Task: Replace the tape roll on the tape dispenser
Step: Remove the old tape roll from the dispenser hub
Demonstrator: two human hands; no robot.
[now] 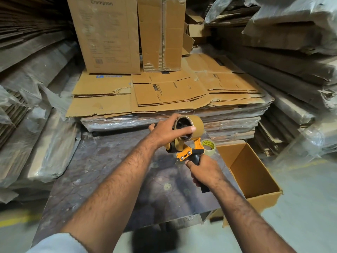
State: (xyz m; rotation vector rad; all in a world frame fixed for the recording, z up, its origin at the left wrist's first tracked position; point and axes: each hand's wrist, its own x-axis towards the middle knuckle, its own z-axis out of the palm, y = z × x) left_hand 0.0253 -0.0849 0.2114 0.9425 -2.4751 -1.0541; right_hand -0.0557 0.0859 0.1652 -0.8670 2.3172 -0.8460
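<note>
Right hand wrapped around tape dispenser handle, mostly hiding it, dispenser upright above stained table, left hand clasping brown tape roll on top, core facing camera, clear roll partly hidden behind.

Brown tape roll, orange-and-black dispenser, clear roll

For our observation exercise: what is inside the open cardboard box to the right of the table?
The open brown cardboard box shows only bare inner walls and floor; nothing is visible in it. Its nearest corner, behind the front wall, is hidden. The clear tape roll sits outside, on the table.
</note>
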